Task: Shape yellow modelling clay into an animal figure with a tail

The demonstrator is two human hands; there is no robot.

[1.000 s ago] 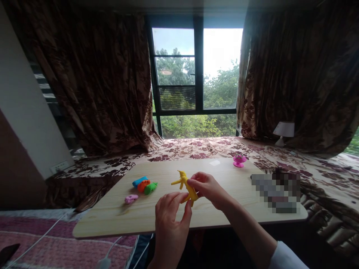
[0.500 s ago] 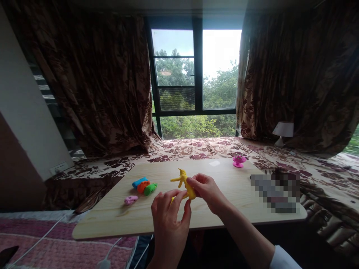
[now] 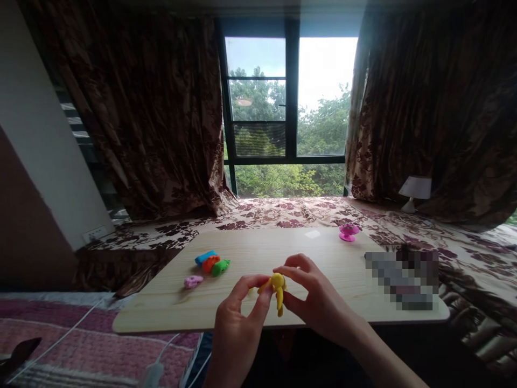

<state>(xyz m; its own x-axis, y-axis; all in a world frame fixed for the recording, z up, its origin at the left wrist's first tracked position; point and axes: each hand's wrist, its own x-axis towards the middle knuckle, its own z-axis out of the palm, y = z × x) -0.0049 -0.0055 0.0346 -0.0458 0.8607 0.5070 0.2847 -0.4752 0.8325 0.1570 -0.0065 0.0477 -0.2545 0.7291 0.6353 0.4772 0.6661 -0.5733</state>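
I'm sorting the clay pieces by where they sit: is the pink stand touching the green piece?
No, the pink stand is at the board's far right, well apart from the green piece.

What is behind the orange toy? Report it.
The blue toy shows behind the orange toy. Any part of the blue toy or wooden tabletop that the orange one covers cannot be seen.

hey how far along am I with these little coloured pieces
The blue, orange, green and light pink pieces look set aside on the table. The yellow figure is in work: your left hand pinches it, your right hand beside it. Setting it down seems left; beyond that, I can't tell.
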